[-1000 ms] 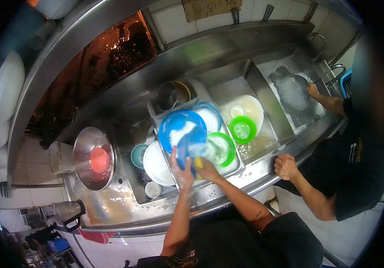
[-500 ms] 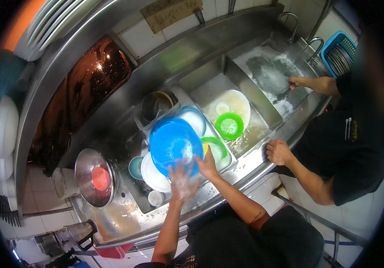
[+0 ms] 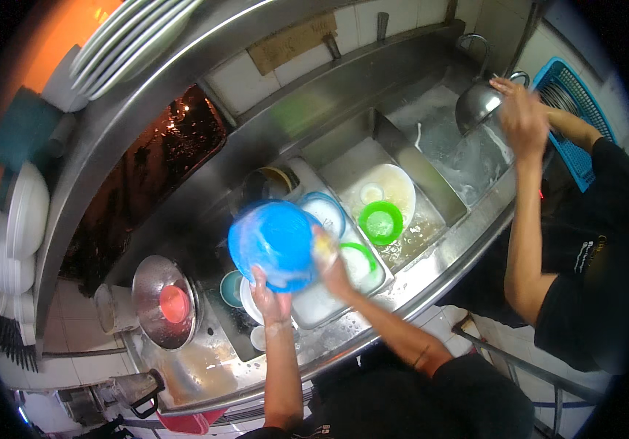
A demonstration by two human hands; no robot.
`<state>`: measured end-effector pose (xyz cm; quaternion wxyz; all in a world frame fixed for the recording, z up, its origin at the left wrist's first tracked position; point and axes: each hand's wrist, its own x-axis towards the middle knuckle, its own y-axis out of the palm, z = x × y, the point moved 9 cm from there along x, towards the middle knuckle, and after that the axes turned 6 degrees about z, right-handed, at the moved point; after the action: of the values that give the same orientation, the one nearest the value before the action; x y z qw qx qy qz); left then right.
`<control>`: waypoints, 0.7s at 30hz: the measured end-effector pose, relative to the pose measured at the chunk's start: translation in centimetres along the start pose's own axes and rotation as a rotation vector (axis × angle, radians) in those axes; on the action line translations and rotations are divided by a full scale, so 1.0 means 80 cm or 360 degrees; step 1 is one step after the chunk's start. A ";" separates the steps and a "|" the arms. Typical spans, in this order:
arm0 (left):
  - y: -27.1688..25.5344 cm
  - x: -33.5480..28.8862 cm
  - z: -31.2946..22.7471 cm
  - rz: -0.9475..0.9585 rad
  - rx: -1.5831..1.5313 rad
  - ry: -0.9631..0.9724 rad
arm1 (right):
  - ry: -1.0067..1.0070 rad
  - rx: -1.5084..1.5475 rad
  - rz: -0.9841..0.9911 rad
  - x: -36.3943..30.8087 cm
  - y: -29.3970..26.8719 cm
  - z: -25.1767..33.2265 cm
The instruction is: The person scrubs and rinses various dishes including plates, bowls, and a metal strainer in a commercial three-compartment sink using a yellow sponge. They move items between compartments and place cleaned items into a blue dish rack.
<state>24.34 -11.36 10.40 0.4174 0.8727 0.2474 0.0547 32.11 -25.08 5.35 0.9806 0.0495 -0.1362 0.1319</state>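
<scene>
A blue plastic basin [image 3: 267,245] is tilted over the sink, with soapy foam on its surface. My left hand [image 3: 272,298] grips its near edge, fingers on the side. At the right side of the basin, my right hand [image 3: 333,267] presses a yellow sponge [image 3: 324,247] against it; this hand is blurred by motion. Beneath and around lie a white soapy tray [image 3: 318,304], a green-rimmed bowl [image 3: 358,262], a blue-rimmed bowl [image 3: 323,212] and a teal bowl [image 3: 232,288]. A white plate under the basin is mostly hidden.
In the middle compartment, a green bowl [image 3: 380,222] lies by a large white plate [image 3: 401,189]. A co-worker at the right lifts a shiny metal bowl [image 3: 477,106] over the water-filled compartment. A metal colander [image 3: 155,304] holding a red bowl [image 3: 175,304] stands left. Plates [image 3: 29,212] stack on the shelf.
My left hand has gone from open over the basin to gripping its edge, and the basin is lifted and turned. My right hand brings the sponge onto it. The co-worker raised a metal bowl.
</scene>
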 end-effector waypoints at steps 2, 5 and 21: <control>-0.056 -0.001 0.035 -0.0271 -0.0217 -0.0005 | -0.0399 -0.0706 0.0212 -0.027 0.057 0.101; -0.044 -0.009 0.026 0.0078 0.1148 0.0059 | -0.0410 -0.0915 0.0591 0.021 0.064 0.126; 0.027 0.258 0.448 0.1101 0.2880 -0.0148 | 0.0744 0.0934 -0.1131 0.040 -0.489 -0.090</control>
<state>54.00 -27.80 -13.43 -0.4418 0.8897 -0.0911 -0.0712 47.59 -60.86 -3.05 0.9140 0.3348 0.1544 -0.1692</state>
